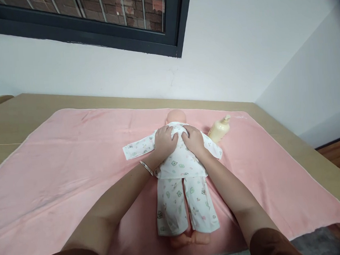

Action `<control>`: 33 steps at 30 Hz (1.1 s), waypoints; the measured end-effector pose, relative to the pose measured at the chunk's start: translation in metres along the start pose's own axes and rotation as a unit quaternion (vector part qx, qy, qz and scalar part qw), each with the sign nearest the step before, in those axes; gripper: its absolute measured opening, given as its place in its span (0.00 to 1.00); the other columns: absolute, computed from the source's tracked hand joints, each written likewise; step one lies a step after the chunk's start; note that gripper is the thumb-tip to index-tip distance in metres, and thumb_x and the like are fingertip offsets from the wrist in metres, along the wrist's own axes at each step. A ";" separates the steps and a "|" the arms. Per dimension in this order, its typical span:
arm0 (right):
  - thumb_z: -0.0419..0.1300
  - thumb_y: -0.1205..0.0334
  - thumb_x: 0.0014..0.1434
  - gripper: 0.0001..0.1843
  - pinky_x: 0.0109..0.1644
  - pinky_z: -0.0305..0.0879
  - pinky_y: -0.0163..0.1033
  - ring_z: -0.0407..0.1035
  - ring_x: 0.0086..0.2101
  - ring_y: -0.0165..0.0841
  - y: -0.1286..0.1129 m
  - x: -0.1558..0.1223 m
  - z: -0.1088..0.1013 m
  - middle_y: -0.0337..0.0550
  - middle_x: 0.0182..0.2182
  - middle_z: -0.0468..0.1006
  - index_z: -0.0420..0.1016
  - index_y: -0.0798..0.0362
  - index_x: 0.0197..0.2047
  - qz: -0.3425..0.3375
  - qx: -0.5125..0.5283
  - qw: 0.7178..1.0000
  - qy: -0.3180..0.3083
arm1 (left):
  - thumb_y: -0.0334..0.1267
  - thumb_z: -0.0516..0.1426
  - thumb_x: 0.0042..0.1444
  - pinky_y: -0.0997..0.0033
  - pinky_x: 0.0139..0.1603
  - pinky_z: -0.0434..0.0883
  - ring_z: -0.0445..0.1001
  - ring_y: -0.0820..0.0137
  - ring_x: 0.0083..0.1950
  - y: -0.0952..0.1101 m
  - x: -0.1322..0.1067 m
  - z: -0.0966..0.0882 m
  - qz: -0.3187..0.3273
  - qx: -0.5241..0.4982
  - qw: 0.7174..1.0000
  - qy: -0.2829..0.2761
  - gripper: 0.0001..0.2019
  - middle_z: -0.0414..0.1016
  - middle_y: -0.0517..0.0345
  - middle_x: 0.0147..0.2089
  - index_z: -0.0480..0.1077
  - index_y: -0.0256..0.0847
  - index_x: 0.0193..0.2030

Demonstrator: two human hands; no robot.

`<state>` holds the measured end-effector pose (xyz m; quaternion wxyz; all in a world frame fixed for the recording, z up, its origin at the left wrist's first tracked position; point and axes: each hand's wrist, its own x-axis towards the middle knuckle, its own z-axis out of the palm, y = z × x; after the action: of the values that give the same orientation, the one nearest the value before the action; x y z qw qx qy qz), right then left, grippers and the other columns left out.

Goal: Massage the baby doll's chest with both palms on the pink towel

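Note:
A baby doll (181,164) in white printed pyjamas lies stretched out on a pink cloth (80,150). Its bald head (176,115) points away from me, no face shows, and its bare feet are nearest me. My left hand (164,141) rests on the left side of the doll's upper body, near the shoulder, fingers laid over the top. On the right side, my right hand (193,139) lies the same way. Both thumbs are spread toward the middle, with a strip of shirt between them. The sleeves stretch out to either side.
A pale yellow pump bottle (219,129) lies tilted on the cloth beside the doll's right-side sleeve. Beneath the cloth is a wooden table (35,100), pushed against a white wall (217,61). A dark-framed window (169,45) is set in that wall.

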<state>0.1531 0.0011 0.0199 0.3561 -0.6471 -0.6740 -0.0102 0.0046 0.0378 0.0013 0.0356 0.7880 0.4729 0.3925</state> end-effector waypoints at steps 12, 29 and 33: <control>0.50 0.61 0.63 0.20 0.60 0.62 0.46 0.70 0.53 0.44 -0.010 -0.005 -0.006 0.49 0.51 0.79 0.76 0.53 0.54 0.041 -0.045 0.998 0.008 | 0.40 0.53 0.61 0.54 0.64 0.65 0.71 0.54 0.59 -0.001 -0.002 0.002 -0.024 -0.005 1.000 0.002 0.17 0.75 0.44 0.56 0.71 0.38 0.54; 0.50 0.66 0.60 0.22 0.63 0.64 0.46 0.72 0.55 0.38 0.012 -0.002 0.005 0.44 0.52 0.80 0.80 0.51 0.51 -0.052 0.007 0.999 0.012 | 0.39 0.54 0.61 0.55 0.53 0.68 0.73 0.57 0.49 0.000 -0.003 -0.002 0.007 -0.012 1.000 0.024 0.07 0.76 0.48 0.42 0.72 0.41 0.40; 0.52 0.64 0.60 0.18 0.59 0.67 0.43 0.75 0.51 0.39 0.004 -0.009 0.003 0.46 0.48 0.83 0.82 0.51 0.46 -0.002 -0.020 0.999 0.050 | 0.39 0.54 0.61 0.55 0.51 0.68 0.72 0.57 0.47 0.002 -0.006 -0.003 0.004 0.006 0.999 0.043 0.07 0.75 0.48 0.39 0.72 0.42 0.37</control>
<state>0.1542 -0.0047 0.0110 0.3761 -0.6515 -0.6563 -0.0570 0.0022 0.0314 0.0006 0.0084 0.7724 0.4732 0.4235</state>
